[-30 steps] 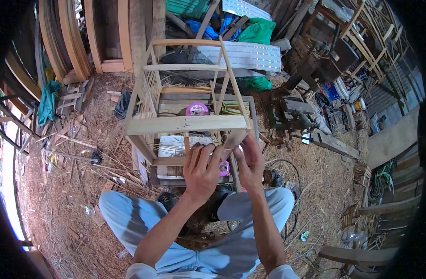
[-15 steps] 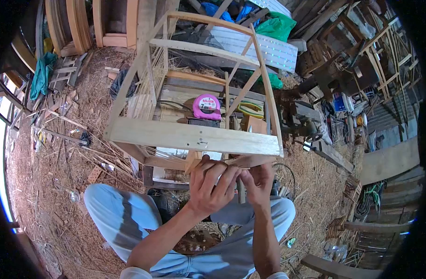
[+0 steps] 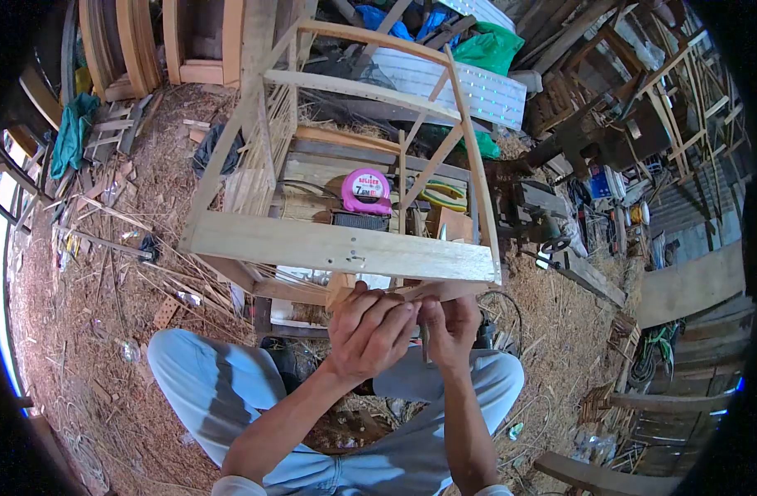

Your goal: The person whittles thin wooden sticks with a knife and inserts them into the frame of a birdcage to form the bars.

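A pale wooden frame (image 3: 337, 245) stands tilted before me, its wide front rail showing a few small holes. Just under that rail, my left hand (image 3: 368, 329) is closed, knuckles up, with its fingertips beside a short wooden block (image 3: 340, 288). My right hand (image 3: 449, 332) is pinched close against it, thumb turned toward the left fingers. What the fingertips grip is mostly hidden; a thin pale edge shows between them. A narrow dark upright piece (image 3: 426, 341) shows below, between both hands. Through the frame I see a pink tape measure (image 3: 366, 191).
Beyond the frame lies a slatted wooden surface with a yellow-green looped item (image 3: 445, 196). Wood shavings and thin sticks cover the floor (image 3: 106, 331). A dark metal machine (image 3: 544, 223) stands at right. Curved wooden parts (image 3: 130, 50) are stacked at upper left.
The frame's front rail has shifted slightly down and left in view. Both hands stay together under it, with the left fingers a little more curled.
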Motion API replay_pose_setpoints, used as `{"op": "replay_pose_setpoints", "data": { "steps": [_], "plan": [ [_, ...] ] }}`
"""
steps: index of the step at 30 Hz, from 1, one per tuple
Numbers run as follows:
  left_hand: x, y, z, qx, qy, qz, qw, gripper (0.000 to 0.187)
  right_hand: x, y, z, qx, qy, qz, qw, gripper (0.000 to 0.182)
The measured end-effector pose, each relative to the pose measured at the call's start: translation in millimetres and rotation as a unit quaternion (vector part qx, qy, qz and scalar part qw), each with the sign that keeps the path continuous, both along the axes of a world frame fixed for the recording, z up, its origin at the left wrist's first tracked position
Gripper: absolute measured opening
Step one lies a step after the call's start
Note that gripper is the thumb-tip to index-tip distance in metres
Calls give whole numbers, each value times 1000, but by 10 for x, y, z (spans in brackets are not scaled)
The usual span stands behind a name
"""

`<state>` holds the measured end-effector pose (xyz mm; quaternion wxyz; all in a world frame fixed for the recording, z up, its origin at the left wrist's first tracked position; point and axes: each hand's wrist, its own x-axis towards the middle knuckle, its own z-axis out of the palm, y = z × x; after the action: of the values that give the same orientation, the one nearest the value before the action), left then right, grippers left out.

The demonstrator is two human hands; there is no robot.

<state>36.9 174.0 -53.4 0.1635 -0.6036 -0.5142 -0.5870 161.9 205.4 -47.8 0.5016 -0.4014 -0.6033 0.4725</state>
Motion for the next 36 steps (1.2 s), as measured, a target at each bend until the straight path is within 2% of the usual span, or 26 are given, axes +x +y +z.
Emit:
{"op": "replay_pose_setpoints", "data": {
  "steps": [3,8,12,14,21,26,36],
  "plan": [
    [-18,3,15,-1,4,1,1000,37,-69,9,-31,33,26,-24,999,15],
    [-51,-46,7,-45,22,10,999,36,-96,-24,-110,60,-57,-50,995,16],
    [-51,-35,15,-43,24,17,999,39,-176,-39,-58,77,-29,-46,996,17],
    [-48,-30,-3,-41,18,10,999,39,-211,-33,-48,43,34,-44,998,15],
    [-53,-29,-3,-38,18,19,999,37,-167,-50,-83,48,8,-38,998,17],
    [-64,-37,-23,-53,8,-19,998,35,-143,-66,-67,-37,48,-37,997,20],
    [-71,-30,-83,-53,-6,-10,999,25,-169,-82,-32,-59,38,-32,997,18]
  ]
}}
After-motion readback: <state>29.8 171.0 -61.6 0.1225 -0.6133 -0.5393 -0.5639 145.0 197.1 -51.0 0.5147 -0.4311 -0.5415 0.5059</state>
